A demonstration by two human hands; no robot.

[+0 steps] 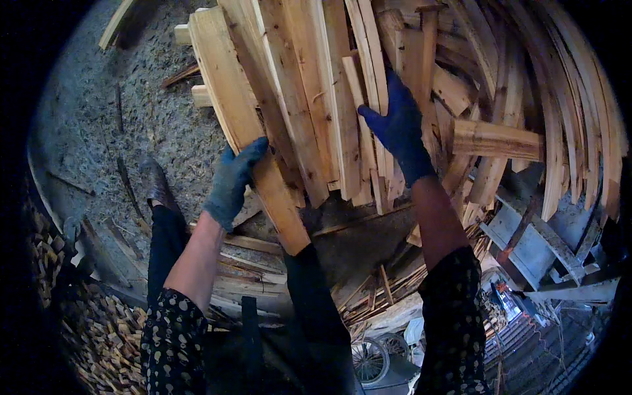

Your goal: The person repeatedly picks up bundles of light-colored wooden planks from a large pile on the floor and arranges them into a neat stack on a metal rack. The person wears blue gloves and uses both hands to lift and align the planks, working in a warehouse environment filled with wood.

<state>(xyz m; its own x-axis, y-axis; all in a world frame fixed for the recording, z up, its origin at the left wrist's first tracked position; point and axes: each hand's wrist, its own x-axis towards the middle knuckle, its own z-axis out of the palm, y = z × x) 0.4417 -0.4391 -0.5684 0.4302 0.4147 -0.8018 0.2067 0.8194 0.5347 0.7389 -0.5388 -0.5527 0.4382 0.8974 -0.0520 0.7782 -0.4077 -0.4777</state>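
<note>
My left hand [236,178], in a grey-blue work glove, is closed on the near part of a long sawn plank [240,105]. Its thumb lies across the plank's top face, and the other fingers are hidden at the side and beneath. That plank lies at a slant, its near end beside my leg. To the right, my right hand [398,128], in a dark blue glove, grips a narrow board [372,66], with the thumb over its face and the fingertips out of sight. Several boards [309,92] lie side by side between my hands.
More planks pile up on the right, with a short wood block [497,139] across them. Rough ground [131,85] spreads at the left. Cut wood pieces [105,329] heap up at the lower left. A spoked wheel [370,362] and a metal frame [526,240] stand at the lower right.
</note>
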